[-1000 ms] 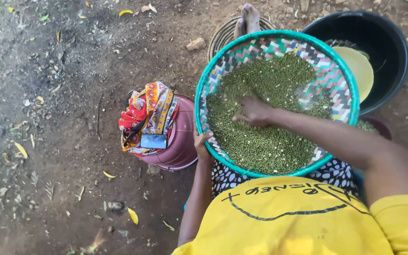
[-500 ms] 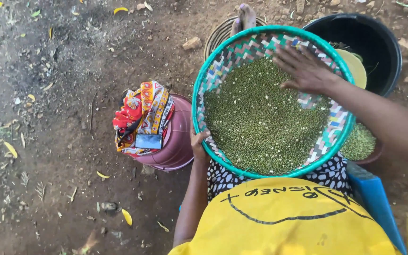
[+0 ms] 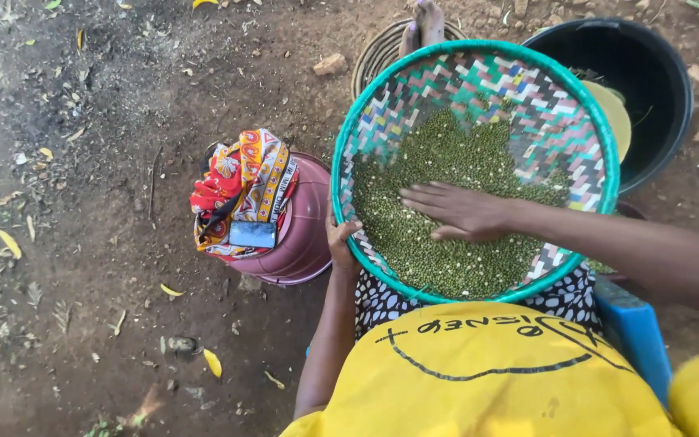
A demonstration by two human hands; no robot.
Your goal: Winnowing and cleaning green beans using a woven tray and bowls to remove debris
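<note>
On bare dirt ground (image 3: 82, 162), a round woven tray (image 3: 479, 77) of small green grains (image 3: 446, 235) rests on the person's lap, the left hand (image 3: 340, 243) gripping its near rim, the right hand (image 3: 463, 212) spread flat, open, on the grains.

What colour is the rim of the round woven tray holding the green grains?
Teal green rim, around a multicoloured zigzag weave; seen in the head view.

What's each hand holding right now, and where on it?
Left hand grips the woven tray at its green rim, near-left edge. Right hand holds nothing; it lies flat, palm down, on the green grains in the tray.
</note>
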